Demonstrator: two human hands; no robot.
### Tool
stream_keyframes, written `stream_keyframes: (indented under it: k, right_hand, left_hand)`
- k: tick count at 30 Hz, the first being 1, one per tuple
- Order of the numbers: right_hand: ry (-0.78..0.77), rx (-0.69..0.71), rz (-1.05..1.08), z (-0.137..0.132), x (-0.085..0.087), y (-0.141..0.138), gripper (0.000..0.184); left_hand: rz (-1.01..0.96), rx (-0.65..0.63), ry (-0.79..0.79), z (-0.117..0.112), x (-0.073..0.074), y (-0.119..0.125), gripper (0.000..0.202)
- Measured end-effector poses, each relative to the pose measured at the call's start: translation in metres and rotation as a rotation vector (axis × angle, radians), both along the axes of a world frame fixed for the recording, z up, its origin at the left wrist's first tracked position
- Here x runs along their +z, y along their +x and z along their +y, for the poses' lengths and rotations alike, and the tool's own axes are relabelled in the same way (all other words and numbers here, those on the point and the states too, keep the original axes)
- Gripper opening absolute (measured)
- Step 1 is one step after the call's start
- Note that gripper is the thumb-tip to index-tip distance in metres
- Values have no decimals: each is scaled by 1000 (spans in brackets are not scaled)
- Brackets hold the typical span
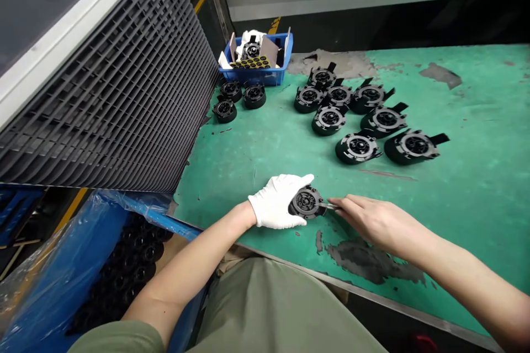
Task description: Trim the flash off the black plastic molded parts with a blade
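Observation:
In a white glove, my left hand [281, 202] is closed around a round black plastic part [306, 202] near the table's front edge. Its ribbed, ringed face points up, and the glove covers its left side. My bare right hand [366, 218] pinches a thin silvery tool that looks like tweezers [328, 206]. The tool's tip touches the right rim of the part, though the exact contact is too small to make out. Farther back on the right stand several similar black round parts [359, 146], most with dark tabs sticking out.
The green table mat [256, 143] has worn grey patches. Three smaller black parts [254, 96] sit before a blue basket [254, 74] holding cardboard and a part. A large slatted grille [124, 83] borders the left. Below it, a plastic-lined bin [74, 265] holds several black parts.

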State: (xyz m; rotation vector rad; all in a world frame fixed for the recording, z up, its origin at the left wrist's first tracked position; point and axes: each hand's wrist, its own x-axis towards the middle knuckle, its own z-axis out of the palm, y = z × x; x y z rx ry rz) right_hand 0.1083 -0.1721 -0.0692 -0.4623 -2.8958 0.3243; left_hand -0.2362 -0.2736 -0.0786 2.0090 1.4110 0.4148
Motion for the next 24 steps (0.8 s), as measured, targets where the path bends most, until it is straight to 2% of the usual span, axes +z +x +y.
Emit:
stream_keyframes:
  k: [3, 7, 15, 24]
  right_hand:
    - [51, 3, -32, -4, 2, 1, 36]
    - [103, 32, -69, -8, 7, 4, 50]
    - [127, 151, -102, 9, 4, 7, 78]
    - [-3, 234, -127, 34, 4, 3, 76]
  left_hand:
    - [-7, 28, 25, -1, -9, 8, 138]
    - [-17, 43, 53, -2, -18, 14, 130]
    - [-25, 46, 77, -4, -19, 13, 124]
    - [-35, 34, 58, -3, -15, 13, 121]
